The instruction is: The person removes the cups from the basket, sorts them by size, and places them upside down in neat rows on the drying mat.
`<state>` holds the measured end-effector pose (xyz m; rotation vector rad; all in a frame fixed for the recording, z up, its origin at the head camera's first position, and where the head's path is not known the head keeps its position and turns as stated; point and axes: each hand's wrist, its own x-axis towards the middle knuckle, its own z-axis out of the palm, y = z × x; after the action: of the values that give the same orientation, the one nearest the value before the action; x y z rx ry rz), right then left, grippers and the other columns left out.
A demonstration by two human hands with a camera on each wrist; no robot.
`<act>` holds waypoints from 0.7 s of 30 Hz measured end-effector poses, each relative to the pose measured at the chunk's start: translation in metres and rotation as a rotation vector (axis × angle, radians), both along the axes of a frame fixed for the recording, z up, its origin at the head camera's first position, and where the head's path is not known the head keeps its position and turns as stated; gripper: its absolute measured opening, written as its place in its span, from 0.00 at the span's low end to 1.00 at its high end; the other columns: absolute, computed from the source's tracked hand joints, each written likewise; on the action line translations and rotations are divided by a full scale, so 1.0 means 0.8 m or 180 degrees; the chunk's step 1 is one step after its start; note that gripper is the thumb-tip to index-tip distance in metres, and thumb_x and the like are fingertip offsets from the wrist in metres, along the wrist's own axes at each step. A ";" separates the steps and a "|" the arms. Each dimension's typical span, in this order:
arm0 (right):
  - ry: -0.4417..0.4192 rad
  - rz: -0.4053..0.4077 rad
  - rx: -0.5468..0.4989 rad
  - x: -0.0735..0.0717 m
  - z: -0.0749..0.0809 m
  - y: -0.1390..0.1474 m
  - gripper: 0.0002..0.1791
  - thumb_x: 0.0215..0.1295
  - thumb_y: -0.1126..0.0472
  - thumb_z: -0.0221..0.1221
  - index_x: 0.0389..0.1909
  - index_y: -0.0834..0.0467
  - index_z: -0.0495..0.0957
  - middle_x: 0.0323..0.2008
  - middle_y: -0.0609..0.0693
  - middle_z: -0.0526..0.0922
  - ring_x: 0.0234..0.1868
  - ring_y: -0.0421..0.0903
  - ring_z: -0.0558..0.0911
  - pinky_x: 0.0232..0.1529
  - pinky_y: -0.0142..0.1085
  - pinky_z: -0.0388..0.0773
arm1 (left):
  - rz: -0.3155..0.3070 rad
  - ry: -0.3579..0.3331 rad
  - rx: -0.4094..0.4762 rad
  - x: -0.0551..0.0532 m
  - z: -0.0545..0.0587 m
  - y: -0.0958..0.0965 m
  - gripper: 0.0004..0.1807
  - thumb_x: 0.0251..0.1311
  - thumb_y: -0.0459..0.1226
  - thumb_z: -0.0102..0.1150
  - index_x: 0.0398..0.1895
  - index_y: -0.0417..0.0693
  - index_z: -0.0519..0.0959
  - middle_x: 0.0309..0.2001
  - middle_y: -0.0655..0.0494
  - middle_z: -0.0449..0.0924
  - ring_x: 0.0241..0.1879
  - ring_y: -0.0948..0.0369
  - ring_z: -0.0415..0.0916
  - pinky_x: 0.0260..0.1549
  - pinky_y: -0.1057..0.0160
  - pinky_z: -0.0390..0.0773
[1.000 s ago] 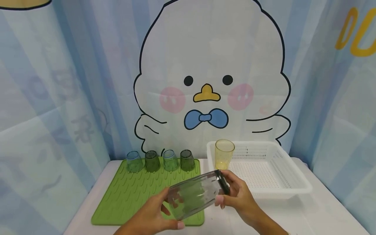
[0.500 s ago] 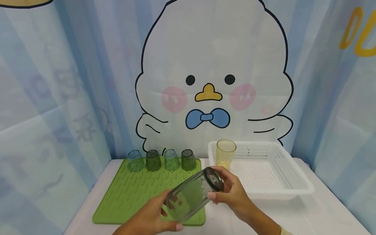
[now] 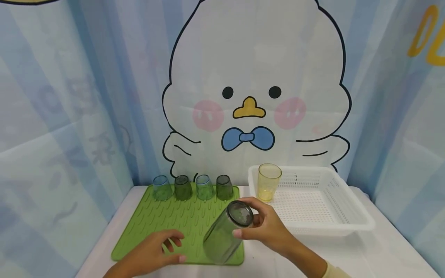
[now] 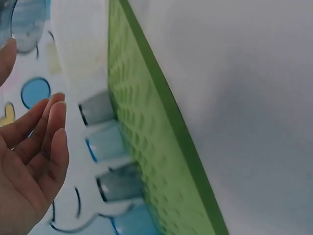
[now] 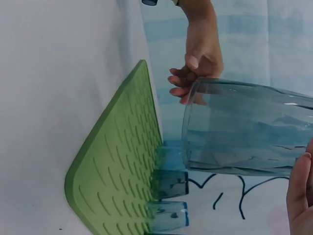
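My right hand [image 3: 265, 224] grips a tall grey-tinted drinking glass [image 3: 222, 237] near its base. The glass is tilted, base up toward the right and mouth down to the left, held above the green drying mat [image 3: 149, 220]. To the left, apart from the glass, my left hand [image 3: 153, 249] hovers over the mat with fingers loosely bent and nothing between them. In the right wrist view, the mouth of the clear glass [image 5: 234, 129] points toward the left hand [image 5: 203, 58]. Several short tumblers stand along the mat's back edge, among them a blue one [image 3: 162, 189] and a grey one [image 3: 224, 188].
A white perforated plastic basket [image 3: 347, 226] sits at the back right of the white table [image 3: 382, 258]. One yellow glass [image 3: 268, 183] stands upright in its left back corner. A curtain with a printed cartoon bird [image 3: 250, 58] hangs behind.
The left hand has let go of the tall glass and moved left. The right hand has tipped the glass steeper, turning its base upward and its mouth lower over the mat.
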<state>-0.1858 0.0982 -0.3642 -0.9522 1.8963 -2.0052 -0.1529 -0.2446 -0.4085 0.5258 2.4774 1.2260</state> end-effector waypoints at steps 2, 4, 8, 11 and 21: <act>-0.0014 -0.0023 0.0140 -0.003 0.002 -0.003 0.34 0.57 0.68 0.70 0.65 0.64 0.70 0.47 0.51 0.84 0.27 0.37 0.84 0.31 0.34 0.83 | 0.0023 0.0073 -0.0091 -0.003 -0.004 -0.019 0.27 0.65 0.47 0.66 0.59 0.37 0.76 0.45 0.49 0.81 0.37 0.66 0.77 0.35 0.64 0.78; -0.0022 -0.0066 0.0288 -0.005 0.003 -0.006 0.33 0.57 0.67 0.71 0.64 0.62 0.71 0.41 0.51 0.86 0.21 0.35 0.80 0.26 0.31 0.79 | 0.0097 0.0071 -0.0135 -0.005 -0.008 -0.038 0.26 0.65 0.46 0.65 0.57 0.36 0.77 0.44 0.49 0.82 0.36 0.65 0.78 0.34 0.64 0.78; 0.0004 -0.0202 0.0627 -0.013 0.008 -0.015 0.34 0.56 0.63 0.72 0.64 0.58 0.72 0.32 0.50 0.85 0.17 0.35 0.75 0.23 0.30 0.74 | 0.0344 -0.0089 -0.0170 -0.008 -0.020 -0.076 0.24 0.66 0.46 0.64 0.55 0.35 0.78 0.44 0.49 0.82 0.37 0.59 0.78 0.33 0.62 0.78; 0.0042 -0.0314 0.0842 -0.020 0.013 -0.024 0.36 0.55 0.60 0.74 0.65 0.55 0.72 0.32 0.51 0.84 0.17 0.36 0.74 0.23 0.30 0.74 | 0.0487 -0.0141 -0.0179 -0.010 -0.030 -0.103 0.23 0.67 0.44 0.62 0.56 0.35 0.77 0.45 0.49 0.81 0.37 0.59 0.77 0.33 0.61 0.78; 0.0224 -0.0458 0.1103 -0.052 0.019 -0.060 0.37 0.55 0.54 0.73 0.67 0.52 0.72 0.47 0.56 0.83 0.18 0.42 0.76 0.24 0.37 0.78 | 0.0419 -0.0085 -0.0123 -0.016 -0.058 -0.176 0.22 0.69 0.40 0.59 0.56 0.29 0.76 0.48 0.45 0.81 0.38 0.74 0.73 0.33 0.66 0.74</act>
<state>-0.2271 0.0505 -0.3488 -0.8217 2.3102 -1.6490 -0.1657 -0.3851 -0.4553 0.3389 2.5425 1.2217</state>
